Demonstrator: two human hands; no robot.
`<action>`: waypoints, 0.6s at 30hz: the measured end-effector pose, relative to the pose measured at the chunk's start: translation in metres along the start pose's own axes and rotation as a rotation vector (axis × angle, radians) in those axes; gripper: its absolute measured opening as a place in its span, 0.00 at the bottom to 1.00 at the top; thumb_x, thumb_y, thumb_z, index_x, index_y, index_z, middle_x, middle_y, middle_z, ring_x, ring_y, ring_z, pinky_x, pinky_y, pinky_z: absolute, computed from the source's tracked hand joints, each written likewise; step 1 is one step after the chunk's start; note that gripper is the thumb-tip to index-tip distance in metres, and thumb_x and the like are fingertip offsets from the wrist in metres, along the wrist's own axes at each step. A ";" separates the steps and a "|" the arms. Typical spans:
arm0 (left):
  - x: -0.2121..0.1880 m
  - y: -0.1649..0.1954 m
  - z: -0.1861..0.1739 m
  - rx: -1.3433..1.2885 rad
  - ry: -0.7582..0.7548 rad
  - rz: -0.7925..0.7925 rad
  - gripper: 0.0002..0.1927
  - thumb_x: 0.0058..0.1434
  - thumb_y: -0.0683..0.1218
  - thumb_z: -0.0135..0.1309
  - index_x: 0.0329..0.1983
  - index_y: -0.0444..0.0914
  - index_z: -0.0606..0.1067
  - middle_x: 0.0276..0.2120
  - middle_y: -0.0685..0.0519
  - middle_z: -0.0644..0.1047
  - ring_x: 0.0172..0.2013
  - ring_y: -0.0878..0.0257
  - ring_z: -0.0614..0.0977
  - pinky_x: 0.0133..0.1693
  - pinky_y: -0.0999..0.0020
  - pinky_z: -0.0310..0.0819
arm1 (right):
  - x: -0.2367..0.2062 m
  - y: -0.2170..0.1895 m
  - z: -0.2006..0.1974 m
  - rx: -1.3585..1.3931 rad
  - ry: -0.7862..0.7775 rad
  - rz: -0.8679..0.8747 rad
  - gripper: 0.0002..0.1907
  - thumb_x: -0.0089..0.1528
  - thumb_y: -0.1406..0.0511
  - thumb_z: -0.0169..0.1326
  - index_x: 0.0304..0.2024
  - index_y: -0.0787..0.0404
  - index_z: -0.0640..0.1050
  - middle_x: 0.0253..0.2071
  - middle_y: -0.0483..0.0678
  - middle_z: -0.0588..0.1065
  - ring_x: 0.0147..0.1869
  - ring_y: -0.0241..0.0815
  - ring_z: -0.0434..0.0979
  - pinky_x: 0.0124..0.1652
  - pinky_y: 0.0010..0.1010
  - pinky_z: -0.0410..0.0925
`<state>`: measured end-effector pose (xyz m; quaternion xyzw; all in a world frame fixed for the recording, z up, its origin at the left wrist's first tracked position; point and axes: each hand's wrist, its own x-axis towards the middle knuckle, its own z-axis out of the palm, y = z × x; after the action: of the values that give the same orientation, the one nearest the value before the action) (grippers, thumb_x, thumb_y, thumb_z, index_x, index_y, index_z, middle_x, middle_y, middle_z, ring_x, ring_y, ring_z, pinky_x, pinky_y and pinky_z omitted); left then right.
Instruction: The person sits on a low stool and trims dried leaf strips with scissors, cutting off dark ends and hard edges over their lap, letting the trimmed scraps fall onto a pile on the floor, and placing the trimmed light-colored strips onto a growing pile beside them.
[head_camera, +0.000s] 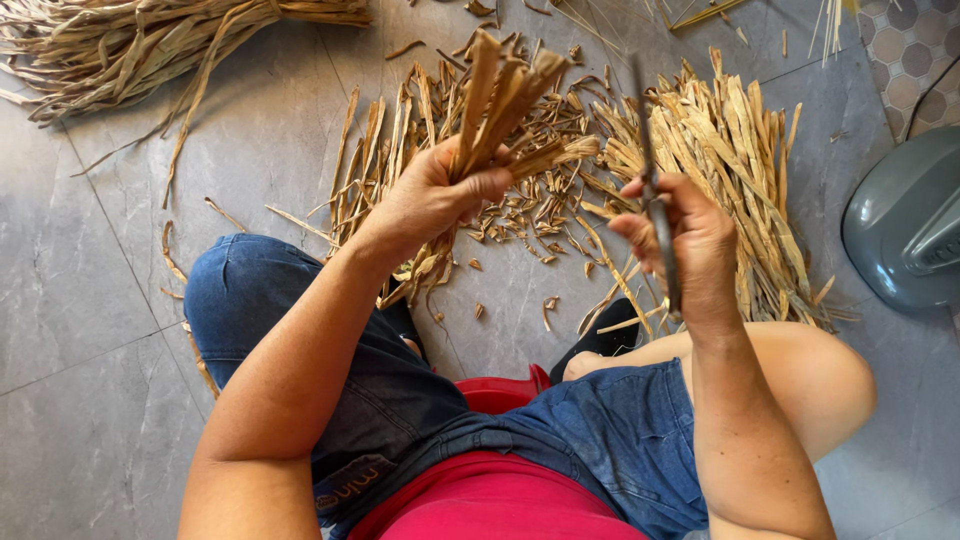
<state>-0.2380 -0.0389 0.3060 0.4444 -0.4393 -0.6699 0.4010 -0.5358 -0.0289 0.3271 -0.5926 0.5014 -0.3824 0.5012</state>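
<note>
A bundle of dried leaf strips (500, 100) is held upright in the left hand (430, 200), whose fingers are wrapped tightly around its lower part; the cut tops fan out unevenly above the fist, and frayed ends hang below it. The bundle is held above the grey tiled floor (90, 300), left of centre and over the near knees. A pair of scissors (655, 215) is gripped in the right hand (690, 250), the fingers closed around the handles and the dark blades pointing away towards the far side.

A slip could be judged likely if the grip on the bundle loosens, since the strips are stiff, dry and of unequal length, and single ones could slide out and fall among the offcuts (530, 215) scattered below. The blades stand near the left thumb, so a cut taken too low could nick it. The dry strips look brittle and may split rather than shear cleanly.

The strips are pale tan to brown, flat, ribbed and curled at the ends. A trimmed pile (730, 170) lies at the right, an untrimmed heap (130, 45) at the far left.
</note>
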 end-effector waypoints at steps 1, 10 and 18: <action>-0.002 -0.001 0.001 0.028 -0.014 -0.025 0.16 0.63 0.49 0.62 0.52 0.41 0.76 0.28 0.62 0.73 0.27 0.74 0.70 0.28 0.78 0.64 | 0.000 -0.001 -0.003 -0.041 0.026 -0.015 0.20 0.62 0.64 0.67 0.54 0.60 0.78 0.33 0.42 0.78 0.31 0.26 0.71 0.30 0.17 0.63; -0.001 -0.005 0.023 0.334 -0.246 -0.080 0.16 0.60 0.48 0.65 0.50 0.40 0.78 0.31 0.61 0.77 0.28 0.72 0.72 0.29 0.74 0.71 | 0.004 -0.025 -0.001 -0.438 -0.135 -0.329 0.29 0.52 0.62 0.71 0.53 0.62 0.77 0.39 0.38 0.77 0.37 0.25 0.73 0.35 0.17 0.68; 0.002 0.000 0.029 0.465 -0.216 -0.067 0.18 0.59 0.50 0.65 0.49 0.40 0.77 0.31 0.59 0.80 0.27 0.71 0.77 0.29 0.73 0.77 | 0.000 -0.034 -0.007 -0.314 -0.015 -0.261 0.26 0.60 0.59 0.71 0.57 0.57 0.79 0.35 0.39 0.75 0.38 0.28 0.74 0.39 0.20 0.70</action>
<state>-0.2664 -0.0339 0.3120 0.4648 -0.6066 -0.6075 0.2165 -0.5352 -0.0306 0.3614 -0.7263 0.4699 -0.3567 0.3528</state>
